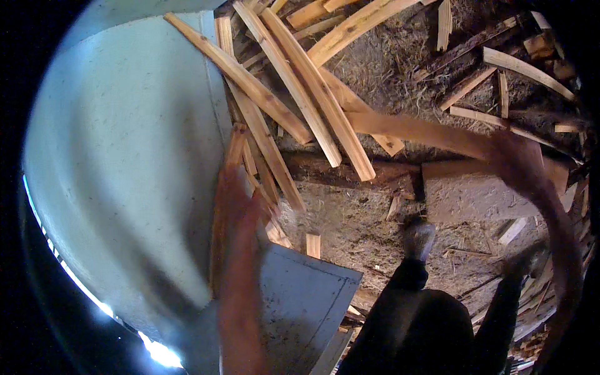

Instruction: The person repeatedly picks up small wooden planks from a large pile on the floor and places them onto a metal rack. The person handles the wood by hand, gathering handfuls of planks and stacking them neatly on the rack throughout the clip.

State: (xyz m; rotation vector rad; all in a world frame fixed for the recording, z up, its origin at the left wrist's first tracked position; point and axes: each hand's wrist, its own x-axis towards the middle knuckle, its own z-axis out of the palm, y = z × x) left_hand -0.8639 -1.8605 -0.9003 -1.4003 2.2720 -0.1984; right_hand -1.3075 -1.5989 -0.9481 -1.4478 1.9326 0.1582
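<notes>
My right hand (517,164), reaching in from the right, is closed on one end of a long wooden plank (425,133). The plank stretches left toward a pile of pale wooden strips (312,94). Motion smears my left hand (242,197), which is beside a light blue-grey panel (137,125). Close to that hand stand the ends of a few boards (235,147); whether its fingers grip one of them cannot be made out.
A flat block (481,190) lies on the debris-strewn ground below the held plank. Near my legs are a shoe (419,239) and a grey metal sheet (306,294). Loose wood pieces (531,69) are scattered at the far right.
</notes>
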